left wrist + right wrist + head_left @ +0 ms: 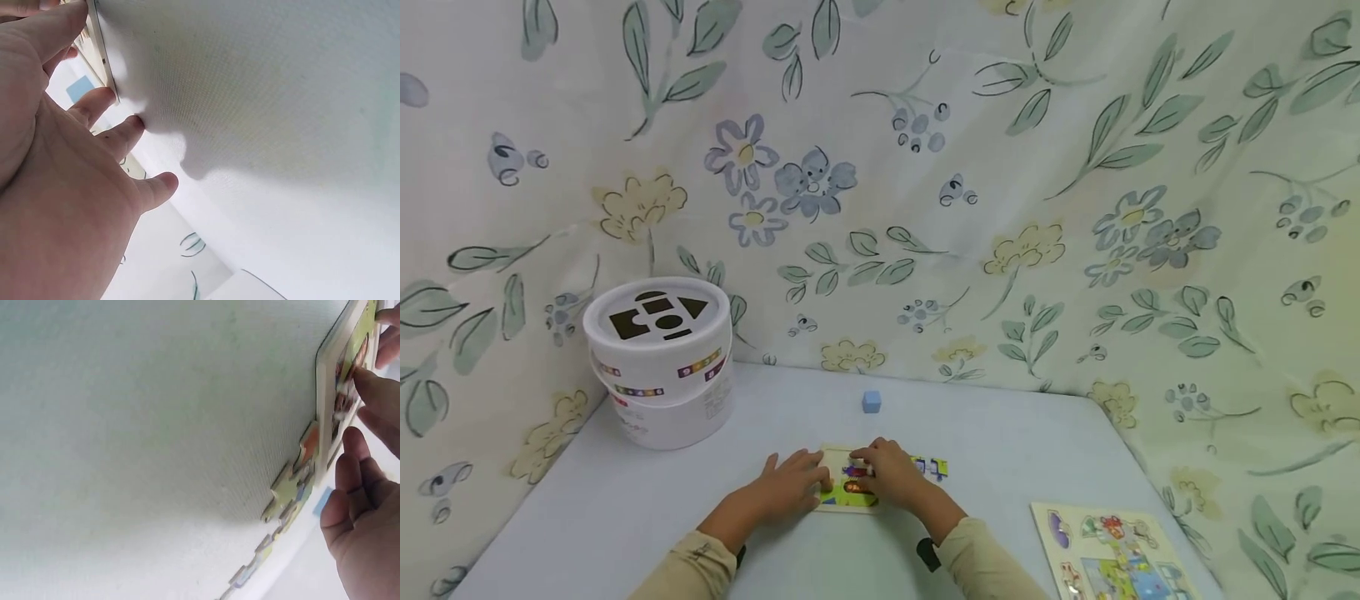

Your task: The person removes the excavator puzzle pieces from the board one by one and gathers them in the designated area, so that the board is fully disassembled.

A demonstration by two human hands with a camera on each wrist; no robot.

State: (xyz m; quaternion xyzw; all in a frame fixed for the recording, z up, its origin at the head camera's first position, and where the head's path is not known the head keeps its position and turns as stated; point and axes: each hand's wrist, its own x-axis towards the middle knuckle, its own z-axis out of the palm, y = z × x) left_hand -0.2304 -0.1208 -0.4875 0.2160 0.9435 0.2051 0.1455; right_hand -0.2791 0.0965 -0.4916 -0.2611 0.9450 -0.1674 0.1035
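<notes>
From here the right hand [898, 479] hides the right part of the puzzle tray [835, 457]; whether it pinches a piece, I can't tell. The left hand [786, 492] covers some of the tray's left edge. Right of the right hand, the loose pieces' [938, 468] pictures are too small to read. Farther right, a picture board [1077, 552] is cut off nearest me.

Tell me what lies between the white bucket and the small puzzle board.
In the head view, bare white tabletop stretches from the bucket to the left hand, which lies at the left edge of the puzzle board.
</notes>
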